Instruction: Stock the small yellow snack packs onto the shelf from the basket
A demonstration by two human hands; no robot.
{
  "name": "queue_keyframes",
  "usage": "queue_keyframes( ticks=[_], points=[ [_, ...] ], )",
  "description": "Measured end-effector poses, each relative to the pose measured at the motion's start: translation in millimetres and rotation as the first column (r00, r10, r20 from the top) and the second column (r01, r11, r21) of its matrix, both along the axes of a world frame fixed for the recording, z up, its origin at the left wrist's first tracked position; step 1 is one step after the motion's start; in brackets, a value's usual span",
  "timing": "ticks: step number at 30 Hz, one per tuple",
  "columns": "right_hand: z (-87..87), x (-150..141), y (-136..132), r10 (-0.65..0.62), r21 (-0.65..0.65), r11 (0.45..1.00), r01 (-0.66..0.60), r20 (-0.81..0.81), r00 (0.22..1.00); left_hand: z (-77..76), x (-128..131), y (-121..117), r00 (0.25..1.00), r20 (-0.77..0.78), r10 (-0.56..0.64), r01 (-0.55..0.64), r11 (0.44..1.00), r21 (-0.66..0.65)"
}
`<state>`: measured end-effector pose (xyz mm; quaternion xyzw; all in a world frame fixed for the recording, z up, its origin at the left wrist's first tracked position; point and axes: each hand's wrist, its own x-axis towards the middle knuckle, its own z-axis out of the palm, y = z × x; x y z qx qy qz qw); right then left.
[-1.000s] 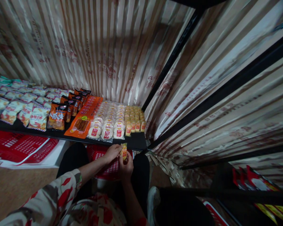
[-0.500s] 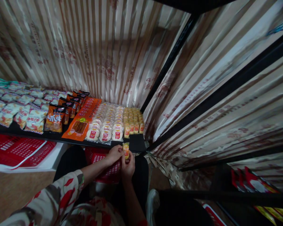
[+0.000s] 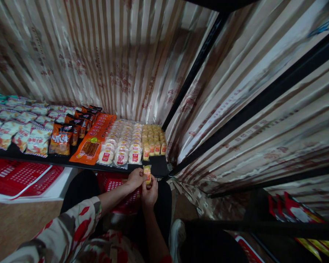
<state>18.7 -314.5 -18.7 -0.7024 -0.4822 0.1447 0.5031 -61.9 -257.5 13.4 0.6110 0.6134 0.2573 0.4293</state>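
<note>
My left hand and my right hand meet just below the front edge of a black shelf. Both pinch one small yellow snack packet with a red label, held upright between the fingertips. Directly above it on the shelf stand rows of the same yellow packets. A red basket sits under my hands, between my knees.
On the shelf, left of the yellow packets, lie round white cakes, a flat orange pack, dark orange bags and pale snack bags. Red baskets lie lower left. Striped curtains hang behind. More packets show lower right.
My hands have risen slightly with the yellow packet, closer to the shelf's front edge. The view shifted a little to the right.
</note>
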Motion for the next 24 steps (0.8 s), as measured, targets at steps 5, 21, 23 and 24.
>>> queue_keyframes(
  ticks=[5,21,23,24],
  points=[
    [-0.9,2.2,1.1,0.002,-0.009,1.000,-0.001,0.018,1.000,-2.6,2.8,2.9,1.000,-0.014,0.005,-0.005,1.000,0.007],
    [16.6,15.2,23.1,-0.030,-0.038,0.999,0.031,0.039,0.999,-0.8,16.4,18.0,0.981,0.191,0.038,-0.044,0.999,0.026],
    [21.4,17.6,26.9,-0.031,-0.060,0.998,0.033,0.033,0.999,1.3,18.6,19.1,0.972,0.232,0.047,-0.053,0.998,0.019],
    [23.9,18.7,28.9,-0.029,-0.070,0.997,0.030,0.026,0.999,2.7,19.6,19.7,0.968,0.245,0.052,-0.057,0.998,0.015]
  ],
)
